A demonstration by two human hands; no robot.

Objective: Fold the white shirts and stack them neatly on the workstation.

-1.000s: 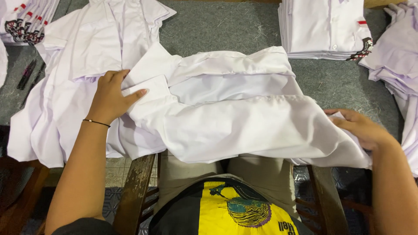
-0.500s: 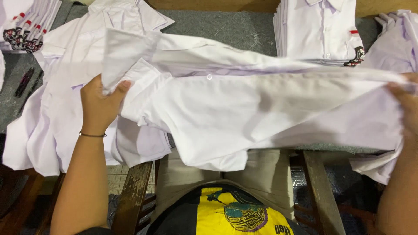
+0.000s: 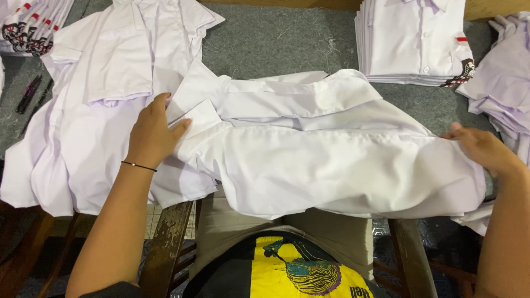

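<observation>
- The white shirt (image 3: 331, 160) lay crosswise on the bench (image 3: 276, 44), long axis left to right.
- My left hand (image 3: 152, 135) gripped one end; my right hand (image 3: 483, 149) pinched the other.

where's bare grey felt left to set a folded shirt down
One free patch of grey felt: between the spread shirts on the left and the folded stack on the right, beyond the held shirt. The left and right edges are crowded.
</observation>
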